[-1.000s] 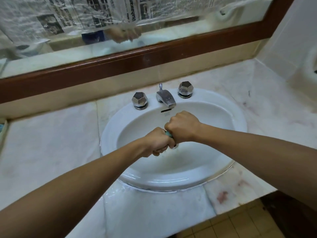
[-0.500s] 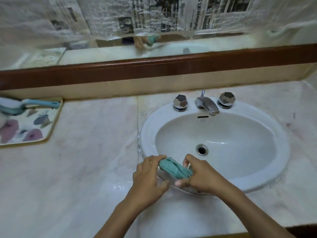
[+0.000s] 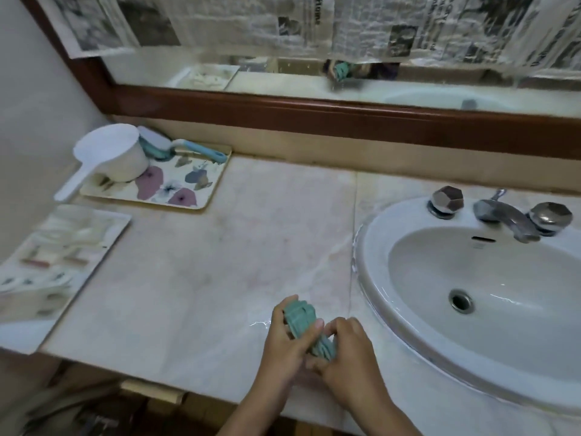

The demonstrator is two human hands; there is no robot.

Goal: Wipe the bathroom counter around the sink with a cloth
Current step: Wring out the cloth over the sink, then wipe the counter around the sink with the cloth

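Observation:
A bunched teal cloth (image 3: 306, 324) is held between both hands just above the pale marble counter (image 3: 220, 272), left of the white oval sink (image 3: 374, 278). My left hand (image 3: 287, 336) grips its upper end and my right hand (image 3: 349, 350) closes on its lower end. The cloth looks twisted into a wad. A wet streak glints on the counter beside the hands. The chrome faucet (image 3: 503, 220) stands at the sink's back rim between two faceted knobs.
A flowered tray (image 3: 188, 187) at the back left holds a white dipper (image 3: 113, 155) and a blue-handled brush (image 3: 188, 149). A flat tray of small toiletries (image 3: 53, 259) sits at the left edge. A wood-framed mirror (image 3: 314, 111) with taped newspaper runs along the back.
The hands left the sink basin with the cloth and moved left onto the counter. My view swung left, bringing the two trays into sight.

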